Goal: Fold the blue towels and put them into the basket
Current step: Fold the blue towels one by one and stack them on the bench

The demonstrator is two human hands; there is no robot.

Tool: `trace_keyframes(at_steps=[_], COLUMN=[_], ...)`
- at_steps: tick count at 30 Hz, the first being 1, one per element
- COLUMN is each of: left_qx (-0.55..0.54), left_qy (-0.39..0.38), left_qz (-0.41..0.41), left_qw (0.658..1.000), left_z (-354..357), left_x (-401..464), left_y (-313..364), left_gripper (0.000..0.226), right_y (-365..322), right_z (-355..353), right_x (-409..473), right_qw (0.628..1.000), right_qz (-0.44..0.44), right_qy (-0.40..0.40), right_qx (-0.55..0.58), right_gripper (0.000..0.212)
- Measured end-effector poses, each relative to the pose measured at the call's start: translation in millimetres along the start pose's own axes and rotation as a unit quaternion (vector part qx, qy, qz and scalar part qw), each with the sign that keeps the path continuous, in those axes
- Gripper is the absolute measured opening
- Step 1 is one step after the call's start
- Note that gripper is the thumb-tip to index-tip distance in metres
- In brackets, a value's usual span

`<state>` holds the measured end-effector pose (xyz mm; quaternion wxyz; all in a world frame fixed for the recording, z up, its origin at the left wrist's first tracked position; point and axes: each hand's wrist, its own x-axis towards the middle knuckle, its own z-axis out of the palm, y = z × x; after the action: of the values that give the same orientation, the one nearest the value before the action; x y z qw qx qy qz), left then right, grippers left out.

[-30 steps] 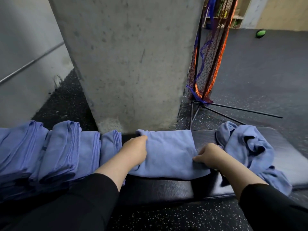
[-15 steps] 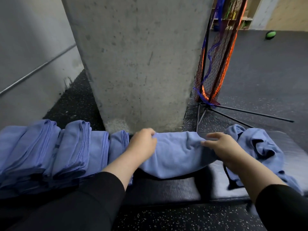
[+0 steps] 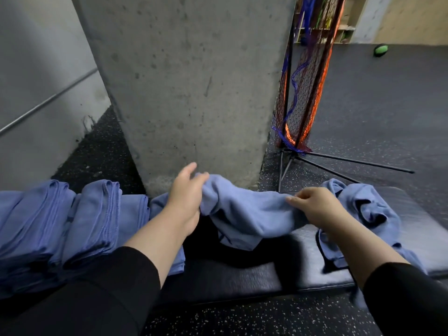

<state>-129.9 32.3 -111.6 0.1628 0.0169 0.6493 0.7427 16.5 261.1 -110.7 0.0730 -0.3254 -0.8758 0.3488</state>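
blue towel (image 3: pixel 244 214), black speckled floor (image 3: pixel 242 316)

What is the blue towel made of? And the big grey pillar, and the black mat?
Towel: soft cloth, likely cotton or microfibre; it sags and creases.
Pillar: concrete, by its rough, pitted, matte grey face.
Mat: probably vinyl-covered padding; slightly shiny, with a fine grain.

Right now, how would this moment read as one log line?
step: folding | left hand: grips towel | right hand: pinches towel | folded stacks: beside left hand | basket: unseen
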Motion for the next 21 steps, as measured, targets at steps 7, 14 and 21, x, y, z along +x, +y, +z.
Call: trace_keyframes(at_steps=[7,14,21], left_qx=[0.071,0.066,-0.046], left_qy=[-0.064,-0.162,-0.056], left_qz=[-0.159,-0.109,-0.047], left_qw=[0.983,0.979,0.996], left_z=[0.3,-8.2,-0.8], left_x=[-19.1,-17.7,-18.0], left_y=[-10.8,3.5,20.1], left_gripper=[0.006,0.036,0.033], right_y=[-6.1,-9.6,-17.9], right_z=[-0.7,-3.2,-2.6], right_x=[-0.7,-4.5,-9.4], right_qw=[0.998,0.904,0.913], right_qz=[-0.023,-0.021,-0.031], right_qy=[0.052,-0.112,-0.028], right_qx=[-0.038,0.412,0.406], right_gripper=[0.039,0.053,0.023])
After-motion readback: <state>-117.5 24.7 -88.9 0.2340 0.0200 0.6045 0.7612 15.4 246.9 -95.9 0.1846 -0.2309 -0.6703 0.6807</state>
